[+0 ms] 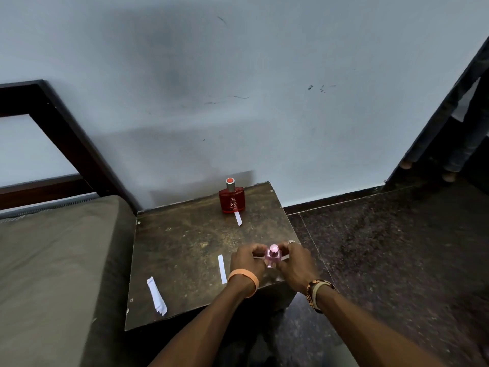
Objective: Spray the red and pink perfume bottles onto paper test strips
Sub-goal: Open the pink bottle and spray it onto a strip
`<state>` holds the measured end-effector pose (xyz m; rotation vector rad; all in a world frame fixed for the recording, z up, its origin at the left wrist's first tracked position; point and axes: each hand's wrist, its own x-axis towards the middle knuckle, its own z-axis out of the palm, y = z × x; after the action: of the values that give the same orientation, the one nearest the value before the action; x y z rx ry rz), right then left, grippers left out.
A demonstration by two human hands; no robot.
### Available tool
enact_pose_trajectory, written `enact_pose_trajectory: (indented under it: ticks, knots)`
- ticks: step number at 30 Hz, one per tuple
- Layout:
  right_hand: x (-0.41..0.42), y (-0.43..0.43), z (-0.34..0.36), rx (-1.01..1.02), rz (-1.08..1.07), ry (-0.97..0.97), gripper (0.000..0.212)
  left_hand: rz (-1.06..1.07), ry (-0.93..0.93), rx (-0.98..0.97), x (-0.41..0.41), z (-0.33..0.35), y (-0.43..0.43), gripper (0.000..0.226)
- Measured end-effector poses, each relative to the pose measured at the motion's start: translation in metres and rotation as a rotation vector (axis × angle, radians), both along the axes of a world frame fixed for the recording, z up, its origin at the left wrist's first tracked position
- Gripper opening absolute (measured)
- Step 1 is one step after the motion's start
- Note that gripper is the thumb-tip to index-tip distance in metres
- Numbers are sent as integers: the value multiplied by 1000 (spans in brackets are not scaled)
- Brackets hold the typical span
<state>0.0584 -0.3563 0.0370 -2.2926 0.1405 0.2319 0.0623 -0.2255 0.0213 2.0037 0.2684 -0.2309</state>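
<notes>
At the bench [185,247] edge, left hand [247,262] pinching the test strip [258,258], right hand [295,263] clamping the pink perfume bottle [273,256], a slip could knock it off.

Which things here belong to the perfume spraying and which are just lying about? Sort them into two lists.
Job: red perfume bottle; strip at its base; pink perfume bottle between left hand and right hand; held strip; loose strip; strip stack.
Lying about: cushion; wooden frame, both beside the table.
</notes>
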Motion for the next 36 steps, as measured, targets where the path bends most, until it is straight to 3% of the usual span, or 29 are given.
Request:
enact_pose_trajectory:
  ticks: [8,15,18,20,23,25,28,36]
  knots:
    - [-2,4,-13,32,-16,-23,21,-11,25,-64,-3,-8,6,27]
    - [-3,1,-2,37,-28,-58,55,-29,28,-6,-8,-4,11,50]
    - [-2,0,14,32,-64,-194,43,-10,0,54,-11,6,5,58]
    - [0,3,25,7,-6,-207,40,24,-13,71,-13,11,-1,50]
    - [6,8,38,-142,182,-135,38,77,-66,92,-15,18,-8,20]
    - [10,11,43,-237,283,-102,24,126,-106,154,-17,21,-12,22]
    - [15,15,45,-307,347,-56,19,178,-149,220,-19,21,-15,24]
    - [18,18,43,-368,356,-80,21,200,-118,91,-21,-1,-12,12]
